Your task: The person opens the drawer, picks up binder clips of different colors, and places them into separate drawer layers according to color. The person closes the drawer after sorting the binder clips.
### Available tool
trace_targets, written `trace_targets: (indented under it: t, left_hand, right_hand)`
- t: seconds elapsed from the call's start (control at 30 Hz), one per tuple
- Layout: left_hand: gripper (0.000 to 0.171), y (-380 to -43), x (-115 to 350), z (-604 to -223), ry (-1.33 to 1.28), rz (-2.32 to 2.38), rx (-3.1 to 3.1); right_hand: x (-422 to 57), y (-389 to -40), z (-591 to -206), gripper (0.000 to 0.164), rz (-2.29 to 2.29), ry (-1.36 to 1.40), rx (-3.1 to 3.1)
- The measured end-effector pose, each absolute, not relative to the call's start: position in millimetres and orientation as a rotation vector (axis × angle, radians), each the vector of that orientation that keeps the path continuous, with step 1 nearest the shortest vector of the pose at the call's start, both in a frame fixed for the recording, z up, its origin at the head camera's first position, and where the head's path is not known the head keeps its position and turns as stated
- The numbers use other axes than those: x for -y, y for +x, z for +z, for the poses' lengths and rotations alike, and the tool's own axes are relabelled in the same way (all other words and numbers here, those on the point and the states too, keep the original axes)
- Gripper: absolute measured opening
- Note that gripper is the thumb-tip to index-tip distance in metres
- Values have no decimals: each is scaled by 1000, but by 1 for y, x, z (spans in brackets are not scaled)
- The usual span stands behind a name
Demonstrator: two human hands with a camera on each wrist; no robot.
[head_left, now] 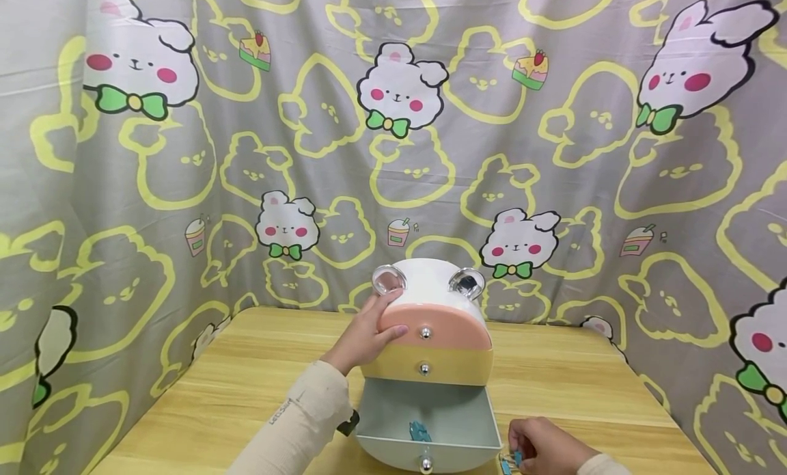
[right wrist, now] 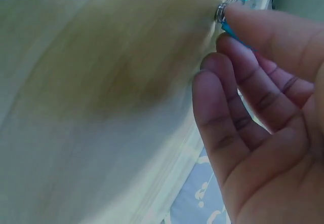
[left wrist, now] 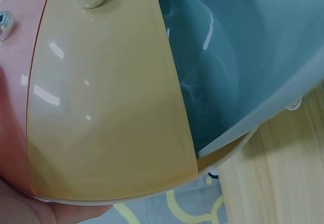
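Note:
A small drawer cabinet point(head_left: 430, 283) has a white top and two round silvery ears. My left hand point(head_left: 371, 330) rests against its upper left edge, thumb on the pink drawer point(head_left: 455, 331) and fingers near the left ear. The lowest, grey-green drawer point(head_left: 369, 417) is pulled out, with blue clips point(head_left: 420, 432) inside. Low beside its right corner, my right hand point(head_left: 550, 448) pinches a small blue clip point(right wrist: 231, 30) with a metal coil between thumb and fingers. Another blue piece point(head_left: 506, 465) shows by those fingertips.
The yellow drawer point(head_left: 393, 364) above the pulled-out one is closed. Everything stands on a wooden table point(head_left: 584, 379). A patterned curtain point(head_left: 344, 167) hangs behind and at both sides. Something black point(head_left: 348, 424) shows beneath the left sleeve.

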State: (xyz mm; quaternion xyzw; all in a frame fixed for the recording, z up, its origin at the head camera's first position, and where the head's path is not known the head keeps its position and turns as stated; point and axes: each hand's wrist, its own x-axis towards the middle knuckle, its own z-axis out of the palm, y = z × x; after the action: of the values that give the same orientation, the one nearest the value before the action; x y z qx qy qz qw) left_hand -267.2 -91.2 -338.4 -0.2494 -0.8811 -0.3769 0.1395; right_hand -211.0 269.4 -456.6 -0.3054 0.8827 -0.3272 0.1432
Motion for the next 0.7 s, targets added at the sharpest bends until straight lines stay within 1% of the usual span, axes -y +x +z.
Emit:
trace_targets:
  t: [0.27,0.7]
  left_hand:
    - [67,-269,92,-339,-747,-1089,2530]
    - [65,-268,91,-339,-750,-1089,2512]
  right_hand:
    - [-273,-210,-458,21,-1017,-864,-2541]
    - [-274,-208,-454,21,-1043,-896,-2574]
